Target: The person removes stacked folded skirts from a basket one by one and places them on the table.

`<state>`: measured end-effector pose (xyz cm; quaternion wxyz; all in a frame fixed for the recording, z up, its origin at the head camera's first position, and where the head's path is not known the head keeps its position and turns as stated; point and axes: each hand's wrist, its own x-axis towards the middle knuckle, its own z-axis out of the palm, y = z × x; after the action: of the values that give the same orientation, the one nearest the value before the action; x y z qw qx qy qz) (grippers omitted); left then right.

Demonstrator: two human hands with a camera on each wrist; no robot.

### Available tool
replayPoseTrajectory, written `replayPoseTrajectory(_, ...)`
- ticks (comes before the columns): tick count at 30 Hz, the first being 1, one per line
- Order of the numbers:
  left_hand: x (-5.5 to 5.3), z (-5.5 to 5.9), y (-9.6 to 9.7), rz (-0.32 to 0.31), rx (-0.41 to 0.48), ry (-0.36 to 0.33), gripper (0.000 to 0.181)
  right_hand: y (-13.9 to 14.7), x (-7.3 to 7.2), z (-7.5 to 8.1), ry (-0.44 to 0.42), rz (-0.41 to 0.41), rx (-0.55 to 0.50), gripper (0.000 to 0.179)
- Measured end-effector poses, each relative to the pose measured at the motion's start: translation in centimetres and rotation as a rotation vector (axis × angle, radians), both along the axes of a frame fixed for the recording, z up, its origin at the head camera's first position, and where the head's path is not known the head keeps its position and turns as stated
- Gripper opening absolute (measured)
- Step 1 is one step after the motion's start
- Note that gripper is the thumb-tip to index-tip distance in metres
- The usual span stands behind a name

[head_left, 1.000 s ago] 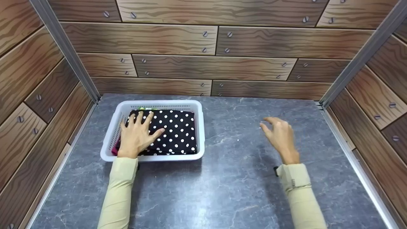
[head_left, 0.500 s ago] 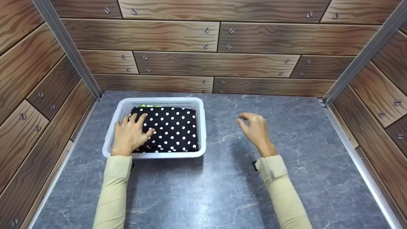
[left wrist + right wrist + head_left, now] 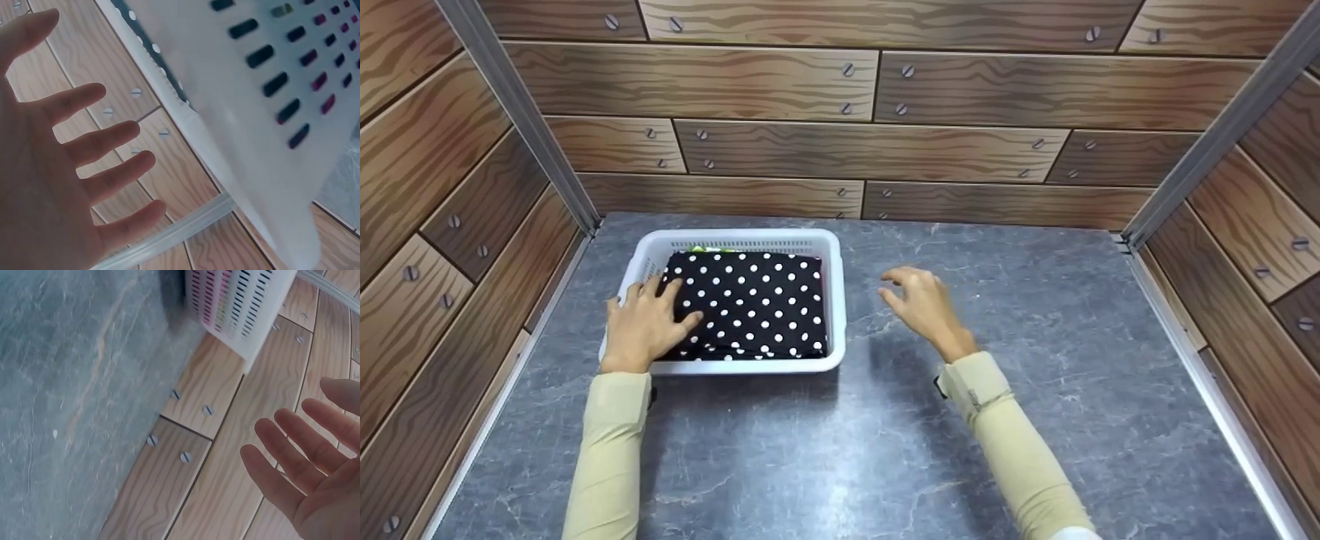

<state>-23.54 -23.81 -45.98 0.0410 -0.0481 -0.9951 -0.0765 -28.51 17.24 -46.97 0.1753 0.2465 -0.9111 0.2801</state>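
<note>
A white plastic basket [image 3: 841,300] stands at the left of the table, holding a folded black cloth with white polka dots [image 3: 757,300]. My left hand [image 3: 641,326] is over the basket's left side, fingers spread. In the left wrist view this hand [image 3: 67,152] is apart from the basket's perforated wall [image 3: 225,84], holding nothing. To the right of the basket is my right hand [image 3: 922,304], raised above the table with fingers slightly bent. The right wrist view shows that hand [image 3: 309,467] with nothing in it and the basket [image 3: 225,304] beyond.
A grey marbled table [image 3: 1072,360] lies under everything. Wood-patterned panels [image 3: 780,82] enclose it at the back and both sides, with metal strips [image 3: 1215,405] along the edges. Something bright green [image 3: 709,249] shows behind the cloth at the basket's back.
My left hand has shifted left, from over the cloth to the basket's left side. My right hand has moved left, closer to the basket. The basket and cloth stay in place.
</note>
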Motion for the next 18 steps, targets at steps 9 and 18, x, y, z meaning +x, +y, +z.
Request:
replayPoseTrajectory(9,0.2,-0.5,-1.1,0.032,0.035,-0.025,0.076,-1.9,-0.2,-0.8,-0.120,0.058,0.072,0.030)
replayPoseTrajectory(18,-0.4,-0.4,-1.8,0.017,0.050,-0.067,0.073,-4.9,-0.6,0.3,-0.157,0.125,0.037,0.026)
